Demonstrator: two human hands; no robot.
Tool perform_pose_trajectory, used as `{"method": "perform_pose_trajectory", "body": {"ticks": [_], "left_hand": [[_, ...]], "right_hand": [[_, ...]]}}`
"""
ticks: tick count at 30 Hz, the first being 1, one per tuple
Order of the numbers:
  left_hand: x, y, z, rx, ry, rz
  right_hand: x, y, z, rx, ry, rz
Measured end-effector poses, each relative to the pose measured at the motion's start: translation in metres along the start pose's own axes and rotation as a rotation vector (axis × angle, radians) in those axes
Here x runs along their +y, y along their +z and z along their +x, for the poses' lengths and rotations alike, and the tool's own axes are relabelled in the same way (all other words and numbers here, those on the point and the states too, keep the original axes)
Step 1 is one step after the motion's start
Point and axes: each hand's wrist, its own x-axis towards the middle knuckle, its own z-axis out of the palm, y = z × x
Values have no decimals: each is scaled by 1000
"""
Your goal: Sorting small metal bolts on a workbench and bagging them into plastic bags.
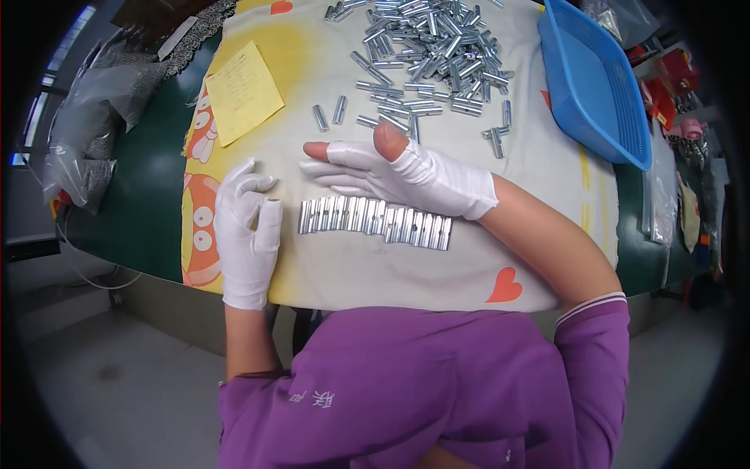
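A row of short shiny metal tubes (376,219) lies side by side on the cloth in front of me. My right hand (391,170) wears a white glove that leaves the thumb and one fingertip bare. Its fingers are stretched out flat, and its lower edge runs along the far ends of the row, covering part of that side. To the left of the row, apart from it, my left hand (248,234) rests in a white glove. Its fingers are loosely curled with a gap between thumb and forefinger, and nothing shows in them.
Beyond my right hand lies a loose pile of similar metal tubes (437,47). A blue plastic basket (598,86) stands at the far right, and a yellow paper sheet (244,94) lies at the far left. Clear bags of small metal parts (98,117) sit past the cloth's left edge.
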Motion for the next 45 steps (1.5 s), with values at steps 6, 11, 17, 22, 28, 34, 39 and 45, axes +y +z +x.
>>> {"method": "perform_pose_trajectory", "body": {"ticks": [6,11,17,22,28,34,39,45], "left_hand": [[13,0,5,-77,-25,-77],[15,2,5,-65,-23,-106],[16,-1,5,-109,-60,-158],[14,-1,5,-117,-52,-144],[15,2,6,-126,-59,-157],[15,2,4,-103,-86,-182],[12,0,5,-160,-50,-136],[16,2,6,-146,-56,-112]], "right_hand": [[2,-4,8,-62,20,168],[8,7,34,-197,74,71],[8,4,25,-126,0,155],[-1,-8,-15,-63,70,101],[2,-3,-22,-65,45,112],[-38,13,-61,414,-110,-656],[-28,13,-111,236,-179,-1380],[-22,22,-102,142,-81,-1637]]}}
